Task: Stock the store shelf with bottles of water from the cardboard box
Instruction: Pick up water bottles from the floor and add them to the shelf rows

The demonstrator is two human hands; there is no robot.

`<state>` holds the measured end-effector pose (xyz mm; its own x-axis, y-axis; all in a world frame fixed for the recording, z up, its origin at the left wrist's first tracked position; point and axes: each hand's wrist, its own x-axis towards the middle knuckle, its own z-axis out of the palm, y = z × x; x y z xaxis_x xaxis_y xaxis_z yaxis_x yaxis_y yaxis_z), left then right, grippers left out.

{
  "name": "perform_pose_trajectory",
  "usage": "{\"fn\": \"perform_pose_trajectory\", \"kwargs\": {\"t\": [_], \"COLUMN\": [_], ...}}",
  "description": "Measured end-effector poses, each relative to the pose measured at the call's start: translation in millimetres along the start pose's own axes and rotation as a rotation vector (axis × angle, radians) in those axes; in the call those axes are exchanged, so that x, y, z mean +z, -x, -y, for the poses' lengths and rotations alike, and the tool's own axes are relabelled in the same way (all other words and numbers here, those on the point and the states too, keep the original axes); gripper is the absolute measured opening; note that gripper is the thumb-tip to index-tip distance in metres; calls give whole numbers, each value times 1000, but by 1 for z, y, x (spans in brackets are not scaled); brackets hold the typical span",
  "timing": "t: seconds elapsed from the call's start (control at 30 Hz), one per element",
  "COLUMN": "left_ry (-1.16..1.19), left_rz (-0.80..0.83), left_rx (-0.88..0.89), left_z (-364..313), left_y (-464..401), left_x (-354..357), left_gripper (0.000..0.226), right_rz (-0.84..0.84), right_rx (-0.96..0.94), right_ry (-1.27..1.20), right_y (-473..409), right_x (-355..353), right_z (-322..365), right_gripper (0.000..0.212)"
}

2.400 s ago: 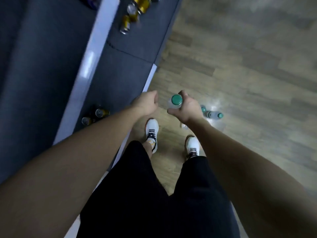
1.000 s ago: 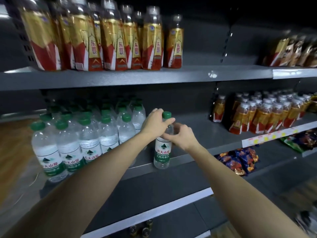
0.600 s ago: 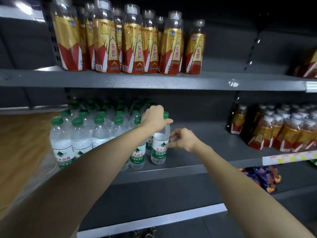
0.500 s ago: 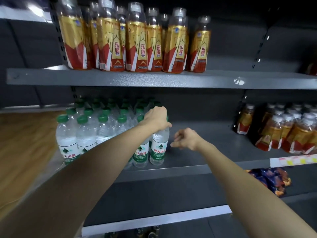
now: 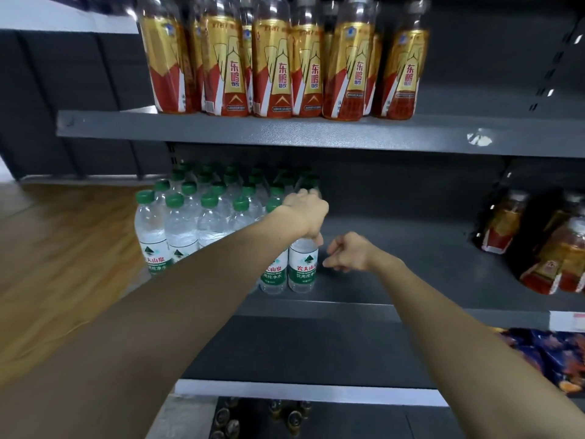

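Green-and-white labelled plastic, the water bottle (image 5: 303,267) stands upright at the front of the grey middle shelf (image 5: 395,258), its long axis vertical, directly beneath the left hand (image 5: 306,213), whose fingers curl down over the cap and neck. It touches or nearly touches the next bottle to its left, at the right end of the block of green-capped water bottles (image 5: 202,213). The right hand (image 5: 346,252) hangs just beside the bottle on its right, loosely curled and holding nothing. The left hand is therefore the one in charge, and letting go probably means lifting straight up. To the right lies bare shelf, then orange drink bottles (image 5: 544,248) well apart. Overhead, the upper shelf (image 5: 285,131) carries gold-and-red drink bottles (image 5: 285,61), limiting how high a hand can rise. The cardboard box is not in view.
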<state>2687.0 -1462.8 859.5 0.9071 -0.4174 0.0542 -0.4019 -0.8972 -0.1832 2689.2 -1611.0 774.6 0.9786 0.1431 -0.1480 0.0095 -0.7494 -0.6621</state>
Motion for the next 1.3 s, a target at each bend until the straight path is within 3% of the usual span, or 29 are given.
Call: {"fn": "perform_pose_trajectory", "kwargs": {"t": [0.1,0.23,0.47,0.63,0.83,1.03,1.3], "left_ry": [-18,30,-20,-312,-536,-410,-78], "left_rz": [5,39,70,7,-69,-227,-181], "left_rx": [-50,76,112,61,97,325,419], "left_z": [-5,1,9,-14,-21,-26,-49], "left_y": [-4,-5,2,6,13,27,53], "left_x": [3,-3,-1,8,20,44,79], "left_gripper": [65,37,43,53,46,37,27], "right_rz": [42,78,83,74,66,10,-87], "right_rx": [-17,-32,-37,-47,-17,87,261], "right_ry": [-34,-57,-48,-61,-38,-40,-11], "right_y": [-3,-4,-1,4,12,27,83], "right_x": [7,12,9,15,20,17,38], "right_z": [3,-8,-25,-26,-26,-34,-47], "right_gripper": [28,29,27,24,23,22,16]}}
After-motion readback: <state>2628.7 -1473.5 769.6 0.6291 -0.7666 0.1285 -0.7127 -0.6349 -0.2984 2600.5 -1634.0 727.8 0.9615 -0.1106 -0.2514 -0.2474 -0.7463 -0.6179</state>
